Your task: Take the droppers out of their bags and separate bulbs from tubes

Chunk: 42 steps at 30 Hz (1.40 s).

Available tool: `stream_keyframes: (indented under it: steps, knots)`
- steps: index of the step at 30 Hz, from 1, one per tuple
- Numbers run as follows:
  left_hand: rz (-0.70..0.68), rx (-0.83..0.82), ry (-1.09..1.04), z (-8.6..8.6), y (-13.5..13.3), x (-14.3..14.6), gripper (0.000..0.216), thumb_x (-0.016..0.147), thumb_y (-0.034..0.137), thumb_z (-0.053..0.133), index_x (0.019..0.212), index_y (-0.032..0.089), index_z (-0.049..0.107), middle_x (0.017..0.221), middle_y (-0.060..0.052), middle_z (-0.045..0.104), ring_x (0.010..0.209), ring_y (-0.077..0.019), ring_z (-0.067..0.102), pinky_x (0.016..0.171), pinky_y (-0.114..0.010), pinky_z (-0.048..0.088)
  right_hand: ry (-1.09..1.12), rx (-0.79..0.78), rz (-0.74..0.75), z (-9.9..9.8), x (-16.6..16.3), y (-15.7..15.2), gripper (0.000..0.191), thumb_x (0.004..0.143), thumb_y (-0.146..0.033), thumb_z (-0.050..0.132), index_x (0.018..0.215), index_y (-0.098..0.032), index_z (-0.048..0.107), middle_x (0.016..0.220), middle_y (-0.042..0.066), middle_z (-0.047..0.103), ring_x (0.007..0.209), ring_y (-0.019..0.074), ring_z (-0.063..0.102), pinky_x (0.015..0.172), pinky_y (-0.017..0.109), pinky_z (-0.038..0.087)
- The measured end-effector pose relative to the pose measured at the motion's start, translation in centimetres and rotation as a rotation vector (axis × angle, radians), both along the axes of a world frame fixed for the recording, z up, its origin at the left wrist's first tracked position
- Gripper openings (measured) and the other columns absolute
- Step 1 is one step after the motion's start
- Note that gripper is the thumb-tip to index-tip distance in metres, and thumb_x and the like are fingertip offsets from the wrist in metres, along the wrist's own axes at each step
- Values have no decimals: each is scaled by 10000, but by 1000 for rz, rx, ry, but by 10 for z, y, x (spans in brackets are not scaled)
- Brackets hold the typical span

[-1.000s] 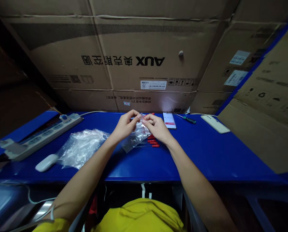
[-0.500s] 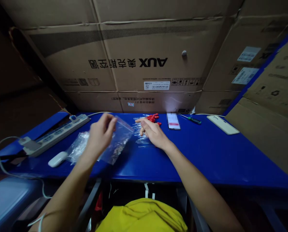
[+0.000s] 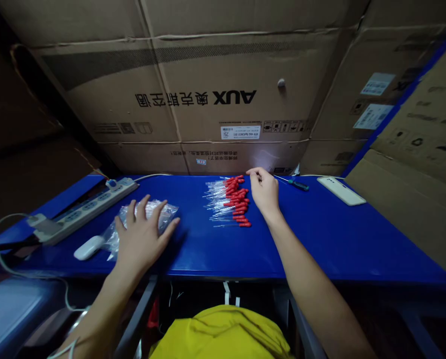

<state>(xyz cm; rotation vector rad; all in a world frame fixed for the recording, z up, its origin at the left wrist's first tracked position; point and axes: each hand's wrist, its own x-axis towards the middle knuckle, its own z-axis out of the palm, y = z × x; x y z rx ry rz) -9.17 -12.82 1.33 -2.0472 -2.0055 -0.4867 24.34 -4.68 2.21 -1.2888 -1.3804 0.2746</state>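
Observation:
My left hand (image 3: 142, 239) is open, its fingers spread over clear plastic bags (image 3: 166, 212) lying on the blue table. Whether the fingertips touch the plastic I cannot tell. My right hand (image 3: 265, 193) is just right of a column of droppers (image 3: 228, 202) with thin clear tubes and red bulbs. Its index finger stretches out to the left while the other fingers curl, partly hidden. No held thing shows in it. The droppers lie mostly side by side, with tubes to the left and bulbs to the right.
A white power strip (image 3: 88, 207) and a white computer mouse (image 3: 89, 248) lie at the left. Beyond my right hand are a green-handled screwdriver (image 3: 298, 184) and a pale phone-shaped object (image 3: 341, 191). Cardboard (image 3: 193, 65) walls the table's back.
My left hand has let go of the zip bag and spread its fingers above the plastic. My right hand has moved right, off the droppers, and now covers where the lit phone lay.

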Motion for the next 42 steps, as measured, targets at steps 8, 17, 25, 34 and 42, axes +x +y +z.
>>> stream_keyframes:
  steps: [8,17,25,34,42]
  knots:
    - [-81,-314,-72,-45,38,-24,757,1030,679,299,1680,305,411,1787,-101,269,1659,-468,119,1237,-797,140,-40,-68,25,-4,5,6,238,948,-332,545,959,-232,761,725,22,702,679,217,601,698,323,399]
    - [-31,-101,-307,-30,45,-29,623,1021,341,282,1591,191,483,1688,-148,460,1614,-365,341,1311,-695,171,-50,-79,102,-1,2,2,235,966,-340,539,945,-231,747,686,1,672,637,195,572,682,315,392]
    - [-319,500,-539,23,21,16,266,967,258,565,1188,240,711,1286,-98,745,1267,-320,678,1140,-523,516,-30,-71,147,-4,-1,6,231,985,-351,556,968,-228,750,662,-22,643,614,172,549,643,294,385]
    - [-752,419,-1299,51,103,137,184,1025,363,480,1125,238,571,833,-4,721,660,-146,698,612,-251,539,-232,23,329,-12,-18,3,229,1068,-356,543,1150,-256,732,1059,35,780,957,220,680,864,336,496]
    - [-892,409,-368,-2,121,144,202,981,191,504,1120,177,650,971,-63,774,850,-181,726,762,-277,514,-500,52,276,-30,-8,14,130,1012,-202,604,998,-218,733,1051,91,734,1019,272,594,918,409,492]
